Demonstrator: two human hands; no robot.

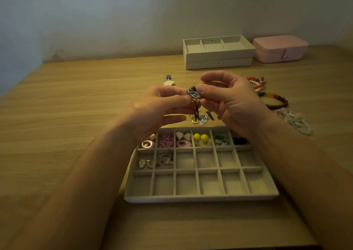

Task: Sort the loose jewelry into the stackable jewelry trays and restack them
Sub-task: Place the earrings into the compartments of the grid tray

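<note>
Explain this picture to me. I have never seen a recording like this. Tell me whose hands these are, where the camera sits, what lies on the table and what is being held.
There is no machine here. A person wears one camera on the head, which looks down at their own two bare hands. The left hand and right hand together pinch a small white patterned earring above the wooden table. Nearest the camera lies a grid tray. Its far row and two cells of its middle row hold earrings. Just beyond it lie loose earrings, and to the right beaded bracelets. At the back stand two stacked trays and a closed pink box.
</note>
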